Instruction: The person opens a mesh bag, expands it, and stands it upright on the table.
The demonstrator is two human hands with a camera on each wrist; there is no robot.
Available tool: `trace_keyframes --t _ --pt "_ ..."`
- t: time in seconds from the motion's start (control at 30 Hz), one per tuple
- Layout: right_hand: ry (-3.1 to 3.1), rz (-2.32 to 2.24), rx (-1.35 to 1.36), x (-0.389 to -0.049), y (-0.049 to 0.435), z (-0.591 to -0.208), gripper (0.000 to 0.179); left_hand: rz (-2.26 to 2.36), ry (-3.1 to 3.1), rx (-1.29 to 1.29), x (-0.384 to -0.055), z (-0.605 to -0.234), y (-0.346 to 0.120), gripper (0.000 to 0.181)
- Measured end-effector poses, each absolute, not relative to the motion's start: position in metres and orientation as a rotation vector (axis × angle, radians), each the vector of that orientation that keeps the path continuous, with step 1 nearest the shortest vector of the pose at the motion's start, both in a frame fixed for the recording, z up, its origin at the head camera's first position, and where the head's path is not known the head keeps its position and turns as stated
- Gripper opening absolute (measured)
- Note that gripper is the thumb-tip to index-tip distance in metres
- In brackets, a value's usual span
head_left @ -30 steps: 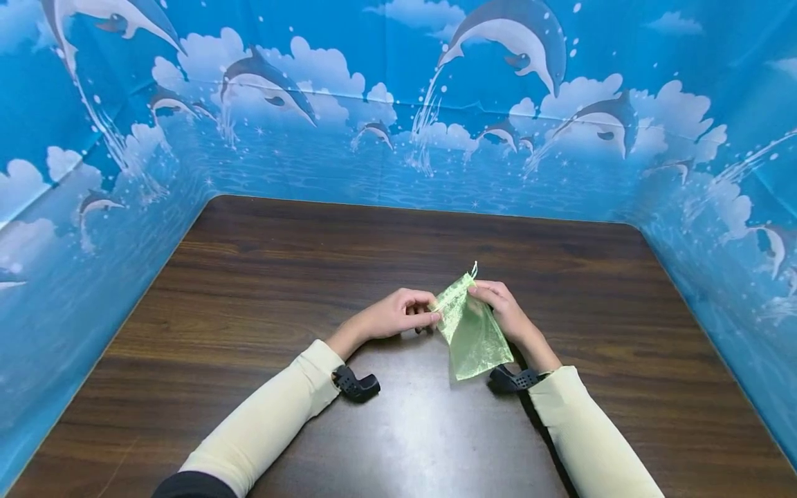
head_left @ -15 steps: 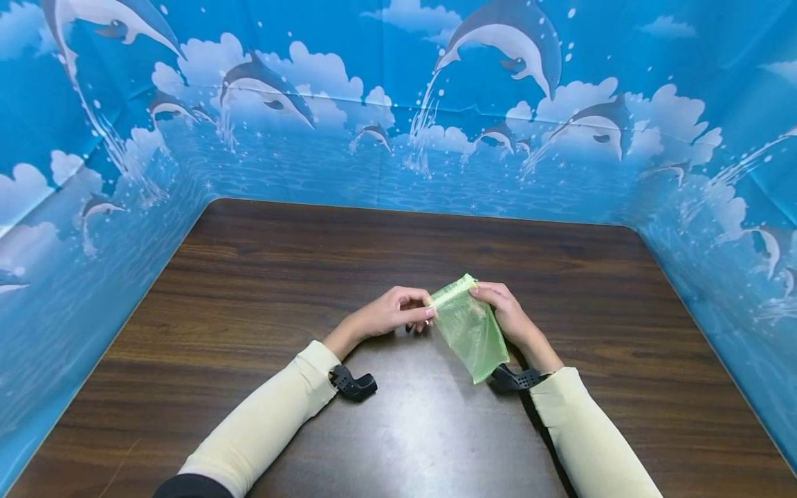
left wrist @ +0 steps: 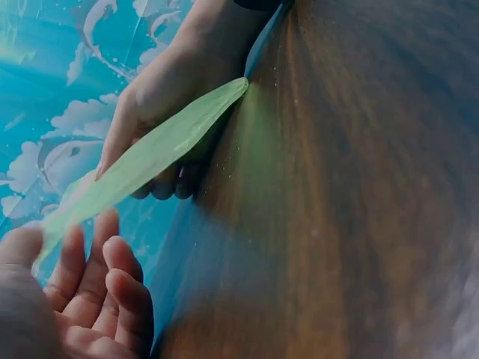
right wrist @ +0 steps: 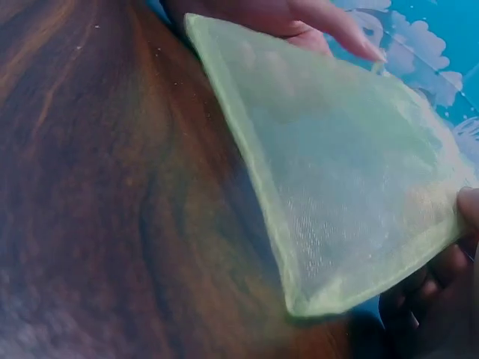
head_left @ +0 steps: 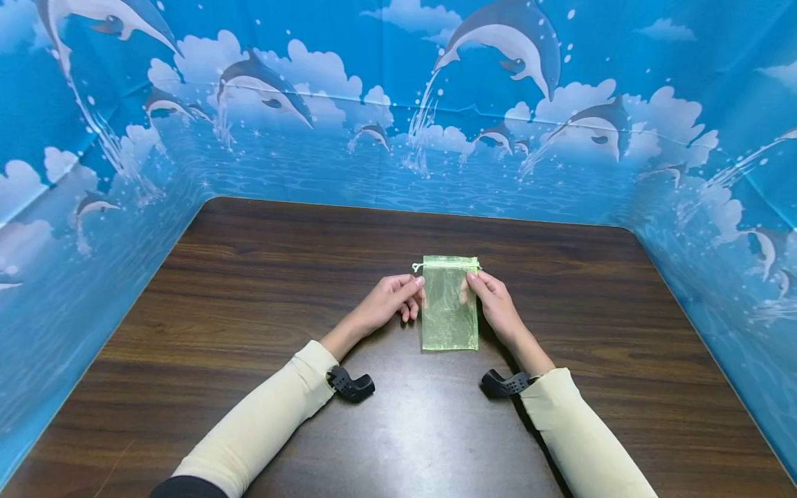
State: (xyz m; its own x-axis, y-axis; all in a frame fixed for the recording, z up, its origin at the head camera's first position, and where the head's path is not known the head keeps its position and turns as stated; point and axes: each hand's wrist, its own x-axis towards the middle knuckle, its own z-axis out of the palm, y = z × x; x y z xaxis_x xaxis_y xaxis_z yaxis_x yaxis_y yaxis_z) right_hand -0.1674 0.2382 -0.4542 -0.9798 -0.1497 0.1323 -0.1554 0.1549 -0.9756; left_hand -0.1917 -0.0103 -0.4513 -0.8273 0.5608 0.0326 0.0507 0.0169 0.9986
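Around us on three sides hangs a blue backdrop (head_left: pixel 299 166) printed with leaping dolphins, clouds and water. Below it spreads a dark wood-grain table (head_left: pixel 268 290), shiny near its front. Two cream sleeves (head_left: pixel 261 408) reach in from the near side, one on each arm.

Between the hands, over the middle of the table, we find a sheer, pale green pouch (head_left: pixel 450 315), taller than wide, spread flat with its drawstring end away from the person. We cannot tell whether its bottom hem brushes the wood. The left hand (head_left: pixel 390 301) pinches the left edge between thumb and finger, its other fingers loosely curled; the right hand (head_left: pixel 498 308) pinches the right edge just below the cord, its fingers showing through the fabric.

We judge the pouch to be very light and limp, apt to fold or swing if one side is let go. The weave looks smooth, perhaps a little slippery, and thin enough to snag. The side seams near the top seem the best hold, since they are firmer than the mesh.

A black wrist device (head_left: pixel 351 385) sits at each cuff. Smallest, a whitish cord loop (head_left: pixel 416 267) pokes out at the pouch's upper left.
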Motion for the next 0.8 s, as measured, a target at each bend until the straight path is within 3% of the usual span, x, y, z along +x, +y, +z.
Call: trace_keyframes --t 0.8 --pt "-2.401 1.984 0.352 -0.168 0.2435 -0.4542 0.043 1.683 2.067 0.749 -0.1867 -0.4507 -0.0086 0.021"
